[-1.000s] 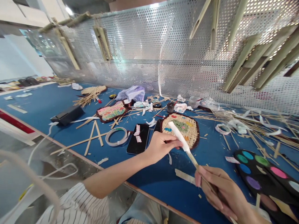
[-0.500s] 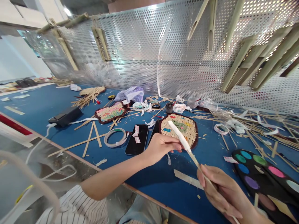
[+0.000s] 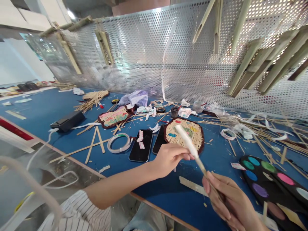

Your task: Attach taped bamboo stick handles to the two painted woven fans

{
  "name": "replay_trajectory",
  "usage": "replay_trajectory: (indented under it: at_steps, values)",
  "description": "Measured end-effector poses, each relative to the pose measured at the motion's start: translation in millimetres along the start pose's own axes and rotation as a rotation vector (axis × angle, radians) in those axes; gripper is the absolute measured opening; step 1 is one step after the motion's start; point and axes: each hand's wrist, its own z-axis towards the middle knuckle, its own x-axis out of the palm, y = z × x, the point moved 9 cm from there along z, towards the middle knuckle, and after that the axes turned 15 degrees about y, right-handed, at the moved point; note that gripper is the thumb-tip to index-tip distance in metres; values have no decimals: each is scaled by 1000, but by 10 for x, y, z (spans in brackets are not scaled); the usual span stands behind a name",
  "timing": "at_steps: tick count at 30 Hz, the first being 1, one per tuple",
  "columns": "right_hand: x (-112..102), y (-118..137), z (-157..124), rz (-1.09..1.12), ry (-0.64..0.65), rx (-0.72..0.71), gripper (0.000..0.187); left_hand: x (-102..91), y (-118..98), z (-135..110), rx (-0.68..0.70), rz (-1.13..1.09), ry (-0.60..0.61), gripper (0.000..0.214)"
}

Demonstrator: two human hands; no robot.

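Two bare hands and one wrapped stick lead what I log from this remote feed.

Item: left hand (image 3: 171, 158), lower centre, its curled fingers meeting the stick from behind. I cannot tell how firmly they grip.

Item: right hand (image 3: 228, 205), lower right corner, fingers closed in a pinch on the stick's lower length.

Item: bamboo strip (image 3: 201, 166), held tilted between both hands above the table, its upper end bound in white tape (image 3: 189, 143). Held this way, I judge, the bound end stays clear of the clutter.

Item: blue worktable (image 3: 166, 205), running across the frame, its edge passing below the hands.

Item: woven bamboo mat (image 3: 185, 133) with a dark rim, directly behind the wrapped end; a second mat (image 3: 114, 117) lies further left.

Item: two black phones (image 3: 141, 146), side by side left of the nearer mat, with paper slips (image 3: 140, 140) on one, apparently parked within reach.

Item: tape roll (image 3: 119, 143), just left of the phones.

Item: black paint palette (image 3: 258, 178), lower right, beside the right hand.

Item: perforated metal screen (image 3: 144, 64), along the top of the frame, with bamboo sections (image 3: 250, 64) hung on it, which I take to be stored off the table.
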Motion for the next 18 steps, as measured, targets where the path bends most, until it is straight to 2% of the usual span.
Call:
replay_trajectory:
  at_steps: [3, 5, 6, 9, 12, 14, 16, 18]
  values:
    - [-142, 185, -136, -102, -221, -136, 44, 58, 2, -5, 42, -15, 98, 30]
    - [-176, 323, -245, -280, -351, -240, 46, 8, 72, -10, -54, -4, 63, 22]
    - [-163, 372, -283, -366, -388, -277, 47, -25, 122, -16, -126, -5, 36, 23]
    - [-119, 414, -327, -490, -430, -317, 44, -101, 245, -52, -309, -68, -37, 46]
    - [-135, 401, -340, -504, -474, -296, 49, -165, 287, -83, -359, -159, -117, 54]
    - [-142, 395, -334, -502, -486, -282, 52, -252, 199, -83, -268, -102, -191, 45]
    - [-149, 382, -316, -484, -483, -272, 52, -327, -34, -82, -63, 105, -252, 30]
    - [-157, 359, -289, -462, -469, -261, 52, -305, -288, -115, 155, 357, -271, 27]
